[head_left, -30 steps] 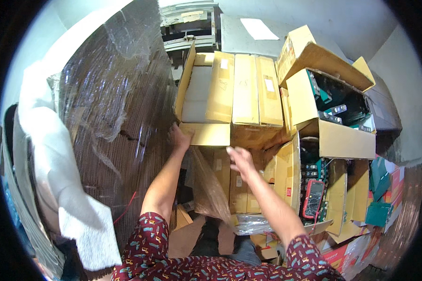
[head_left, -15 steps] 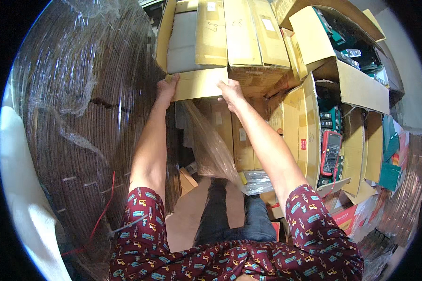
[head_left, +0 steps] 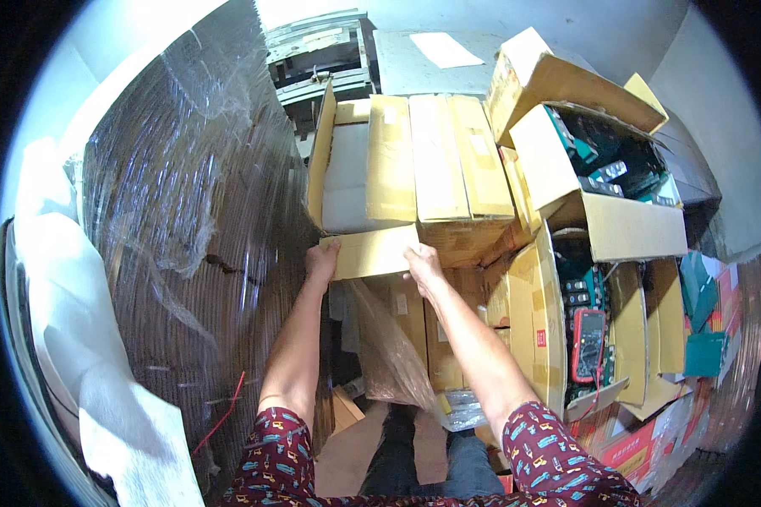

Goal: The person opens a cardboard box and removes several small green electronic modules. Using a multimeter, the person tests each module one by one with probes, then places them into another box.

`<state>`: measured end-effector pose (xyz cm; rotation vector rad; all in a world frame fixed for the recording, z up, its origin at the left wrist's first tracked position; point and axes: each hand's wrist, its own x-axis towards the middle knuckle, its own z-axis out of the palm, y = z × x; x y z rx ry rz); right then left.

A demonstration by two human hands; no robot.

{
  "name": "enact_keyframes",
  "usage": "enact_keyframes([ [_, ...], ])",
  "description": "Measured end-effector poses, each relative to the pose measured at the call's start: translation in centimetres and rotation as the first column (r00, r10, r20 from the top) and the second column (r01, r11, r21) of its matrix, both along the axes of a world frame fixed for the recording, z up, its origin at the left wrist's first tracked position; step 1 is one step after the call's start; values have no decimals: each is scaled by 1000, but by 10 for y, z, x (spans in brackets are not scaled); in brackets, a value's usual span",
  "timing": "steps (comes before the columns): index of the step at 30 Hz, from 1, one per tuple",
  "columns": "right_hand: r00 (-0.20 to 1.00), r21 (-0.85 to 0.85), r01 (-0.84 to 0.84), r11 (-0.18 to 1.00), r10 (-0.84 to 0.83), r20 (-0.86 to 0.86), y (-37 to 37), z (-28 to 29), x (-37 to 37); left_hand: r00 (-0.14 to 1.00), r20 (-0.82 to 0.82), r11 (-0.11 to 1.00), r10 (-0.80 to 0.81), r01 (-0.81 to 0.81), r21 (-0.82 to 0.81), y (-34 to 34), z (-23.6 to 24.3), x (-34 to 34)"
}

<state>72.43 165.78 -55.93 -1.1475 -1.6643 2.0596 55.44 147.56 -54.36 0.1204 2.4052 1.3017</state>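
My left hand [head_left: 322, 260] grips the left end of a front cardboard flap [head_left: 370, 250] on an open carton [head_left: 316, 156]. My right hand [head_left: 420, 263] pinches the flap's right end. Both sets of fingers are closed on it. Inside the carton a pale flat sheet [head_left: 346, 165] shows, beside a tan panel [head_left: 389, 156] on its right. Another taped carton [head_left: 440, 152] stands against it on the right. Crumpled clear plastic [head_left: 393, 342] hangs below my hands.
A tall film-wrapped cardboard stack [head_left: 169, 194] rises at left, beside a white roll [head_left: 80, 296]. At right, open cartons [head_left: 634, 224] hold teal and silver items, with a red multimeter [head_left: 588, 342] on one. A metal frame [head_left: 317, 38] stands behind.
My right hand has moved from below the flap onto it and closed there; my left stays on the flap. The whole view dipped half a second ago and has tilted back up.
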Motion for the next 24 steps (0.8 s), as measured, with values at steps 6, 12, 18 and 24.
enact_keyframes([
  [6,895,59,-353,934,318,313,4,36,-6,886,-450,985,112,-158,-65,-12,-19,-43],
  [12,839,789,-526,317,46,542,26,86,-52,809,-542,973,228,-182,139,31,13,-72],
  [18,827,821,-557,-128,3,562,42,49,-86,785,-595,983,174,-174,58,3,10,-99],
  [24,889,708,-375,598,15,458,72,52,-77,844,-523,968,-122,-15,-249,0,46,-88],
])
